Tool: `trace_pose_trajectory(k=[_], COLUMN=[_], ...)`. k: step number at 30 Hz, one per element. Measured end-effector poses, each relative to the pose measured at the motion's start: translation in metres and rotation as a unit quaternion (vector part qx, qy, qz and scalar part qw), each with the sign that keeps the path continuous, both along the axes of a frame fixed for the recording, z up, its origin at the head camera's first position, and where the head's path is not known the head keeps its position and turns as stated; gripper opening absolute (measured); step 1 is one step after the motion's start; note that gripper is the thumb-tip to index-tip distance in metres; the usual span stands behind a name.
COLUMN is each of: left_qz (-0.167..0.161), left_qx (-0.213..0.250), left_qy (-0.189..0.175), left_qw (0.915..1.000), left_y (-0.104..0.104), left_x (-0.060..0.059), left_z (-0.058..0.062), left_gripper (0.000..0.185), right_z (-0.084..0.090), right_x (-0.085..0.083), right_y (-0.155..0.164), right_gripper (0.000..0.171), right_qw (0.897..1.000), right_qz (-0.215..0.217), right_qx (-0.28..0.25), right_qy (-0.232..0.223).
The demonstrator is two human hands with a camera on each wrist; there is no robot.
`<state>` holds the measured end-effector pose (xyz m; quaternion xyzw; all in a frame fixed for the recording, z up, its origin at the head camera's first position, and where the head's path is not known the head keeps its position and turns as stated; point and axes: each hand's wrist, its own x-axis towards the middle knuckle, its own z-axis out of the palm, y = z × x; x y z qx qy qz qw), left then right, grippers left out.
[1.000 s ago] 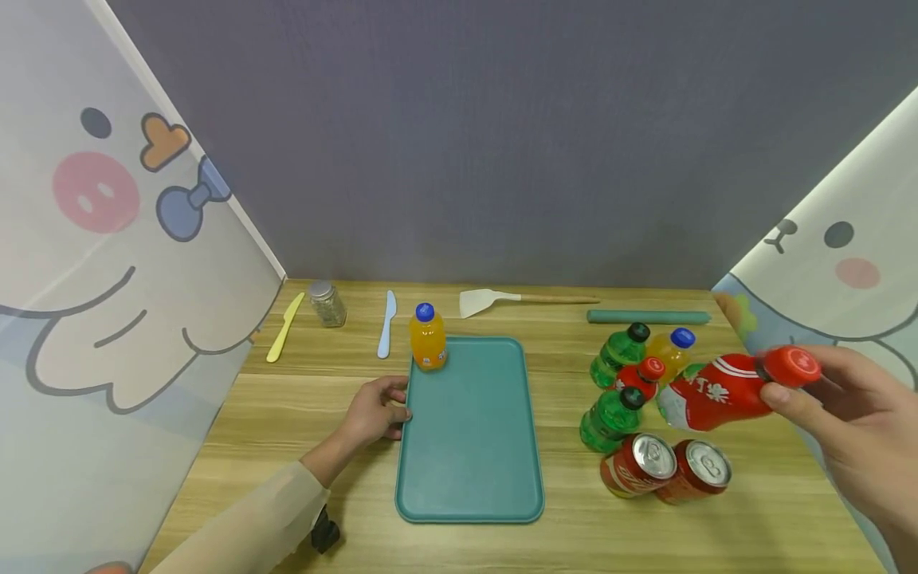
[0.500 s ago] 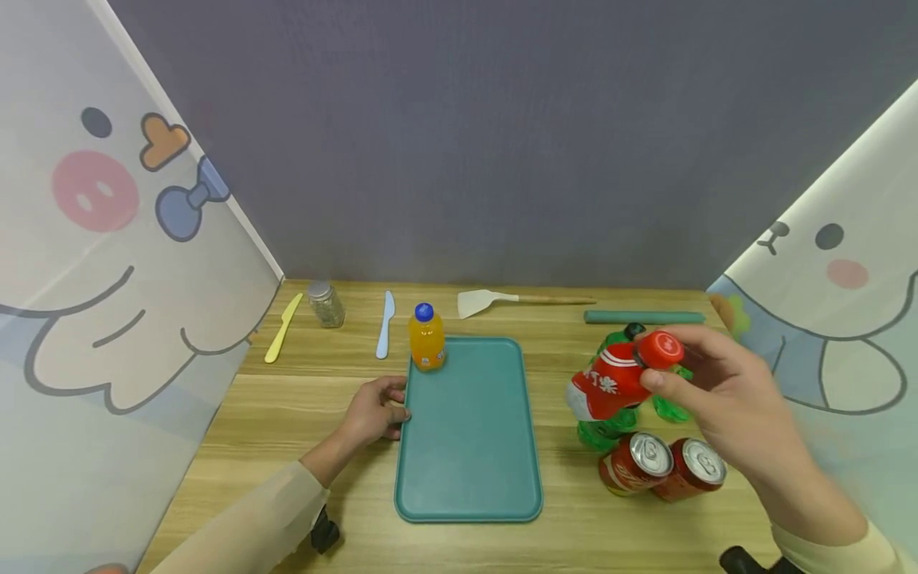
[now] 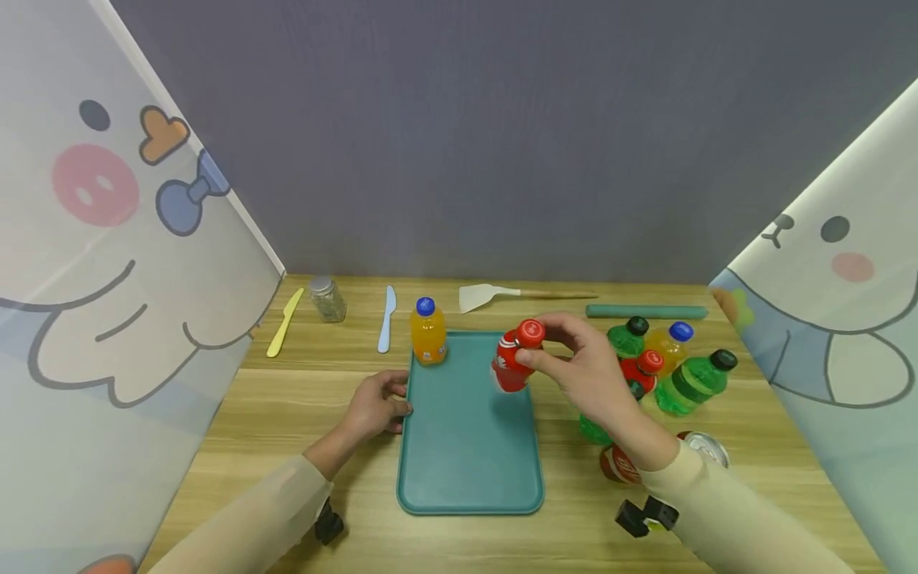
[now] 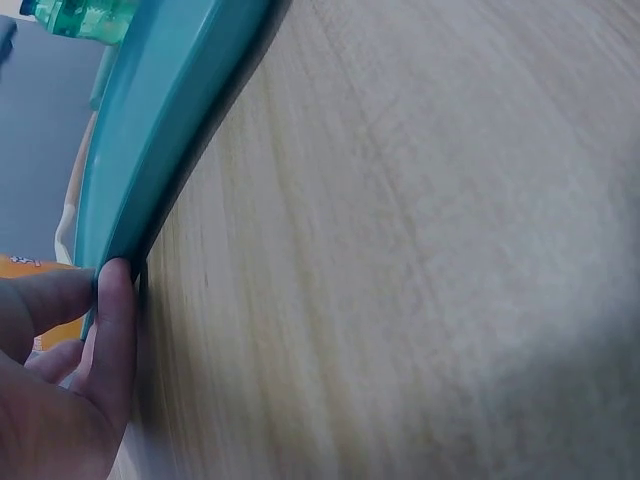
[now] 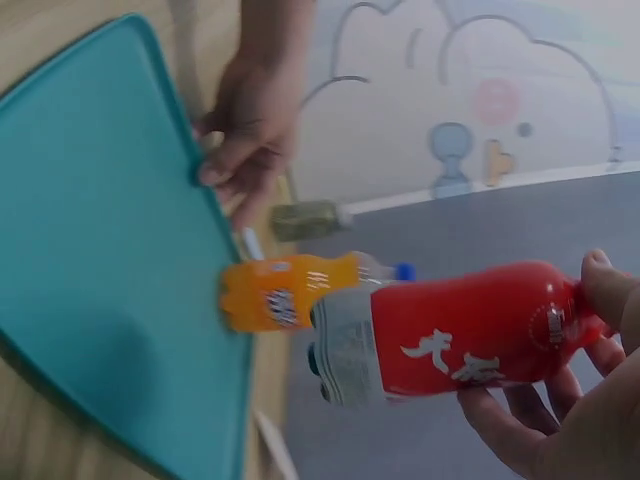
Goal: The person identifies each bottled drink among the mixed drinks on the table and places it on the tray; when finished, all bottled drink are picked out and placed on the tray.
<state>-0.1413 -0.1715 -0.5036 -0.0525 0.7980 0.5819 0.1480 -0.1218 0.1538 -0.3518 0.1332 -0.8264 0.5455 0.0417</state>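
Observation:
My right hand point(image 3: 588, 368) grips a red-labelled plastic bottle point(image 3: 509, 368) by the neck, just under its red cap. The bottle is held above the far right part of a teal tray point(image 3: 469, 454), slightly tilted; in the right wrist view its base point(image 5: 345, 350) is apart from the tray. My left hand point(image 3: 375, 405) pinches the tray's left rim, with the thumb and fingers point(image 4: 115, 330) on either side of the edge in the left wrist view. An orange soda bottle point(image 3: 429, 335) with a blue cap stands upright in the tray's far left corner.
Right of the tray stand green bottles point(image 3: 694, 384), a red-capped bottle point(image 3: 638, 376), another orange drink bottle point(image 3: 668, 347) and cans point(image 3: 706, 448), partly behind my right arm. Along the back lie a spatula point(image 3: 480, 297), a green rod point(image 3: 645, 311), a jar point(image 3: 328, 300) and two knives point(image 3: 386, 323) point(image 3: 284, 323).
My right hand has carried the red-labelled bottle leftward from the group of drinks to above the tray, turning it more upright. My left hand has stayed at the tray's rim.

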Motion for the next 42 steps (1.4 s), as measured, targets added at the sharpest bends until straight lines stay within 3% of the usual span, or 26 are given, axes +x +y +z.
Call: trace_pose_trajectory(k=[11,20,28,42], left_qz=[-0.007,-0.003,-0.001,0.002], left_qx=[0.0,0.002,0.006,0.003], left_qy=[0.0,0.001,-0.003,-0.004], left_qw=[1.0,1.0,1.0,1.0], left_y=[0.002,0.004,0.002,0.001], left_x=[-0.003,-0.002,-0.002,-0.001], left_z=[0.003,0.001,0.001,0.001], left_gripper=[0.062,0.064,0.063,0.063], right_z=[-0.052,-0.076,-0.083,-0.081], right_x=[-0.048,-0.074,-0.087,-0.097], right_y=[-0.051,-0.069,-0.08,-0.093], right_gripper=[0.04,0.037,0.037,0.039], right_qw=[0.998,0.995,0.994,0.995], right_qz=[-0.047,-0.088,-0.098,-0.074], right_qx=[-0.011,-0.031,-0.024,0.008], right_qy=[-0.031,-0.04,-0.046,-0.061])
